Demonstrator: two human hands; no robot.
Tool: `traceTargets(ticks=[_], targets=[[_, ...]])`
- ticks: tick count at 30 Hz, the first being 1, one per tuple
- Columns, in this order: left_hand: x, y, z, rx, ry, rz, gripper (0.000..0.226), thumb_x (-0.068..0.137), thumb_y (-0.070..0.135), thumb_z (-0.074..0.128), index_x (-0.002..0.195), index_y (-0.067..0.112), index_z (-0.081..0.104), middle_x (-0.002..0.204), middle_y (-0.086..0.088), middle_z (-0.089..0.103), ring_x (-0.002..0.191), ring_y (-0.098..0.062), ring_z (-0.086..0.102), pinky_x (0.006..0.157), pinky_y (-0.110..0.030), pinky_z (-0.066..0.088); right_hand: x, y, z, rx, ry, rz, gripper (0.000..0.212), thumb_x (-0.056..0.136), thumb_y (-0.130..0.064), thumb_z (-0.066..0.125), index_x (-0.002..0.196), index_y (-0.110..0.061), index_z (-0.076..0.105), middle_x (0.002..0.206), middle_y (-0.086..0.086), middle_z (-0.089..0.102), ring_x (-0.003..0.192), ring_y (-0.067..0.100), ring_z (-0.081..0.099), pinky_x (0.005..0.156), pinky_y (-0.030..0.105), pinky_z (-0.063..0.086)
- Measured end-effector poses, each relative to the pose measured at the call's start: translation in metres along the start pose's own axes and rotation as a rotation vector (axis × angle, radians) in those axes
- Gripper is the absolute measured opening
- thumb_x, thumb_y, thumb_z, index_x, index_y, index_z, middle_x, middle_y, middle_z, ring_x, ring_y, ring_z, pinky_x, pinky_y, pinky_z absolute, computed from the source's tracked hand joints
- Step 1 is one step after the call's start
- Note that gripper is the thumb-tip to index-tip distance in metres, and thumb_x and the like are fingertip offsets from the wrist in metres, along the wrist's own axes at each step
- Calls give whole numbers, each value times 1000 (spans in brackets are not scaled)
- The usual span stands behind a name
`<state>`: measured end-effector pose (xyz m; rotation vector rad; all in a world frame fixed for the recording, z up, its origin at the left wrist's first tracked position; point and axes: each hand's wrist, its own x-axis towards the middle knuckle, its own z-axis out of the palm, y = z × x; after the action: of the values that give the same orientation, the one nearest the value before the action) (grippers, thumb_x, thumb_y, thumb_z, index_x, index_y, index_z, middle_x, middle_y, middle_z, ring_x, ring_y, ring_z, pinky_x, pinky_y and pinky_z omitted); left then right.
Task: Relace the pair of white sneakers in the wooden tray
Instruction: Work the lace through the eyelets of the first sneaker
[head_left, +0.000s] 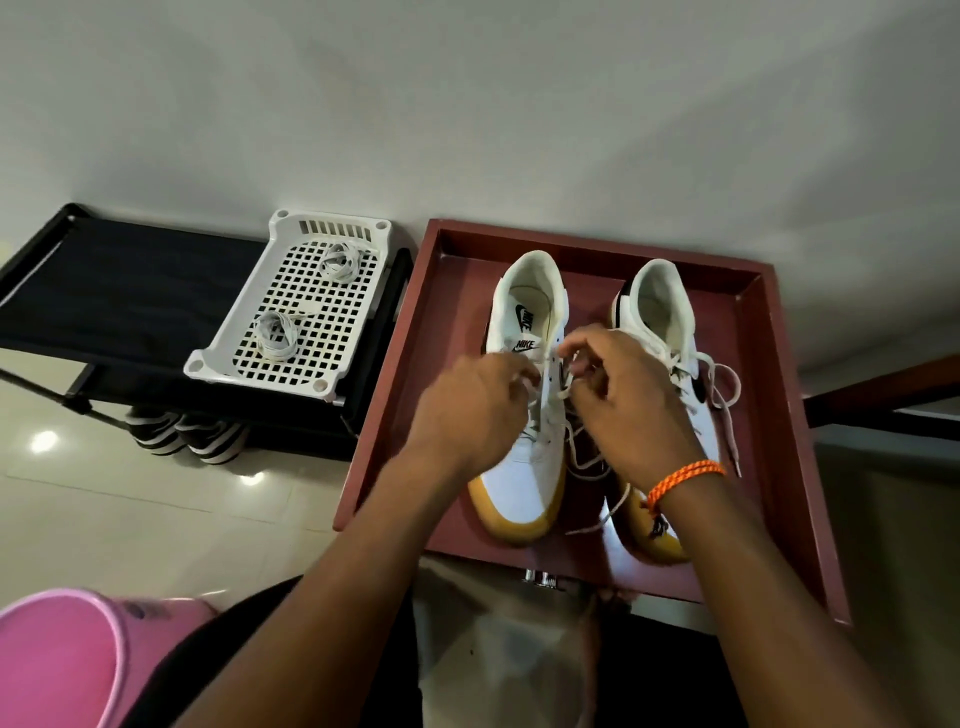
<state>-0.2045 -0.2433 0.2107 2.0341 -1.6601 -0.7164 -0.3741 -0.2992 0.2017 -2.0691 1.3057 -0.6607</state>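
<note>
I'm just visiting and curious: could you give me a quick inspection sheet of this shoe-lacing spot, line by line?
Surface: reddish-brown wooden tray holding both shoes.
Job's things: left white sneaker with tan sole, its cream lace being worked at the upper eyelets; right white sneaker, lace ends trailing loose.
Clutter: white perforated plastic basket with two coiled white laces, on a black fabric rack; striped shoes beneath; pink plastic tub.
Grippers: left hand and right hand, orange braided wristband, each pinching the lace.
Cables: nothing seen.
Surroundings: pale wall, glossy tiled floor.
</note>
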Motion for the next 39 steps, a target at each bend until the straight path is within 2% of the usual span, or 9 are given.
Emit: traceTargets(ticks=[4,8,14,21,26,29,32,35,39], targets=[[-34,9,13,-177,-76,-112,46,89,35,39,124,28,69,107,-4,77,94,-31,71,81,-48,58,-43,-8,10,-10,-135,35,61,96,-10,63,144,-46,51,118,-10,52,95,12,60,83,43,57],[-52,6,19,-201,-53,-155,35,102,19,49,134,30,60,100,1,77,87,-22,73,81,-47,60,-70,-10,20,-17,-79,92,66,100,-17,62,152,-52,42,122,-11,48,98,13,61,85,43,58],[-27,1,12,-239,-39,-169,17,98,31,53,99,28,70,77,3,75,69,-24,73,73,-49,63,-45,-3,25,-68,-128,84,67,104,-28,61,156,-59,32,139,-6,49,102,19,63,89,42,57],[-6,3,2,-398,-95,-245,30,105,20,55,82,12,74,64,-3,75,51,-19,69,64,-36,60,-18,2,20,-54,-142,100,57,96,-36,70,145,-56,48,94,-16,55,81,13,59,75,36,55],[-2,0,-3,-662,-78,-497,38,103,22,60,70,6,71,50,-3,59,39,-13,45,54,-32,46,-19,6,19,-109,-121,97,67,90,-40,80,145,-59,45,90,-15,62,79,14,64,70,35,56],[2,-10,-7,-786,-10,-659,40,101,26,60,65,9,62,47,1,53,37,-12,37,50,-28,41,-21,5,20,-106,-113,102,70,89,-42,81,146,-60,44,104,-12,69,85,14,66,78,38,58],[1,-18,-2,-416,113,-555,39,96,42,57,78,8,68,70,-6,66,57,-23,59,62,-35,52,-24,2,23,-108,-98,99,70,89,-43,81,145,-60,44,100,-11,69,84,15,66,77,37,57],[-6,-8,4,-19,326,-118,13,102,30,57,97,22,66,103,-1,56,78,-17,59,59,-33,46,-24,2,23,-90,-77,105,69,87,-41,83,144,-59,48,95,-10,69,82,14,65,73,34,54],[-9,-8,17,187,218,105,16,101,28,59,111,30,72,157,-3,35,133,-30,42,90,-46,53,-24,3,24,-48,-64,99,72,87,-32,83,144,-57,49,114,-9,75,92,16,69,81,41,61]])
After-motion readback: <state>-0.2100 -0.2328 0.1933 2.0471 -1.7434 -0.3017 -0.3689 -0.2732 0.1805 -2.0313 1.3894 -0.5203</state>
